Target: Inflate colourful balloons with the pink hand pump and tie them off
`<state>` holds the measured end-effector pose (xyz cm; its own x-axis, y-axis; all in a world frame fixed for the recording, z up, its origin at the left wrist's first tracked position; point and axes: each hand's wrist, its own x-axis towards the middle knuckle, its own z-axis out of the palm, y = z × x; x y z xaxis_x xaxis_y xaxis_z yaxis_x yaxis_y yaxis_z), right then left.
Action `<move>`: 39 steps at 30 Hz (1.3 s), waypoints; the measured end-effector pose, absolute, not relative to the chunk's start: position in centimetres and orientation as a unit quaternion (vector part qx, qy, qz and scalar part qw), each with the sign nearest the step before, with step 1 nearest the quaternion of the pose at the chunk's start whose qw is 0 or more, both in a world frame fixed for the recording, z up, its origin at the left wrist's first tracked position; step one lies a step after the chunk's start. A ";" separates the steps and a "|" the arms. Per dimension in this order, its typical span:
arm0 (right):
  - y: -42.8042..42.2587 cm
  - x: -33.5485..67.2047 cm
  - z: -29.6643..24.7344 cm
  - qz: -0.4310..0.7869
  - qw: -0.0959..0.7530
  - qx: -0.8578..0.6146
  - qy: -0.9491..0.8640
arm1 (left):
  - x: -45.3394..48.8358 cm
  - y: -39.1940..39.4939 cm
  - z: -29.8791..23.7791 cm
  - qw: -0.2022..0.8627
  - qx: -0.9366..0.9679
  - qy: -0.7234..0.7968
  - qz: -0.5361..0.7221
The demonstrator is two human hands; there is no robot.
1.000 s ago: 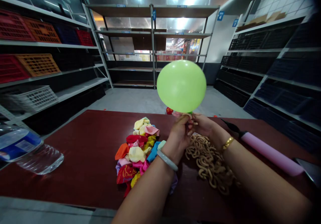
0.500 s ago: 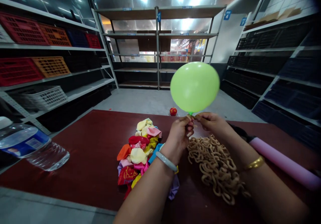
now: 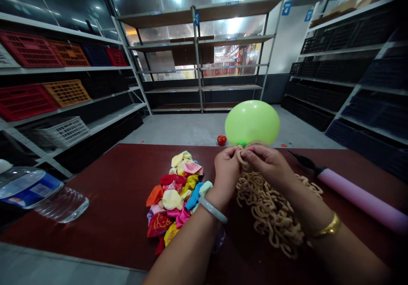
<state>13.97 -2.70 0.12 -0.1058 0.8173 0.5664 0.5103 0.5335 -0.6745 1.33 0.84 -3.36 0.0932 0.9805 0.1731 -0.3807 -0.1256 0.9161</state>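
A blown-up green balloon point(image 3: 252, 123) stands above my hands, its knotted-looking neck point(image 3: 242, 143) just over my fingertips. My left hand point(image 3: 227, 166) is closed at the neck, thumb and forefinger pinched together. Against it, my right hand point(image 3: 264, 159) pinches a tan rubber band point(image 3: 242, 159), whose loop hangs between the two hands. The fingers partly hide how band and neck meet. Below my right hand lies a heap of tan rubber bands point(image 3: 270, 210). Left of my left wrist is a pile of uninflated balloons point(image 3: 178, 195) in many colours.
On the dark red table point(image 3: 111, 191), a large water bottle point(image 3: 44, 191) lies at the left and a pink hand pump point(image 3: 360, 195) at the right. A small red ball point(image 3: 221, 140) is beyond the table's far edge. Shelves with crates point(image 3: 66, 93) line the sides.
The green balloon has come lower, nearer my hands. My right hand has closed in against my left, and a band loop now shows between them. The view has shifted slightly.
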 end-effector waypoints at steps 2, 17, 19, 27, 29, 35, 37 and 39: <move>-2.6 14.2 0.0 0.141 0.493 -0.455 -0.728 | 1.4 0.7 -3.3 0.567 0.475 0.325 0.589; -2.9 14.9 0.2 0.296 0.510 -0.524 -0.614 | 0.1 -0.6 -2.1 0.321 0.664 0.337 0.586; -2.8 15.1 0.2 0.276 0.499 -0.529 -0.628 | 0.2 -0.4 -2.2 0.319 0.670 0.345 0.575; -2.9 14.6 -0.3 -0.152 0.456 -0.517 -0.708 | 1.2 0.2 -2.9 0.464 0.597 0.345 0.556; -3.0 14.5 -0.4 -0.176 0.448 -0.507 -0.715 | 1.4 0.2 -3.2 0.514 0.571 0.332 0.547; -3.0 15.1 -0.1 -0.139 0.455 -0.484 -0.734 | 1.1 0.6 -3.3 0.520 0.598 0.313 0.524; -2.9 15.3 0.0 -0.129 0.444 -0.489 -0.739 | 0.9 0.7 -3.1 0.494 0.622 0.322 0.515; -2.9 15.4 0.0 -0.124 0.432 -0.503 -0.738 | 0.8 0.6 -2.8 0.464 0.646 0.327 0.510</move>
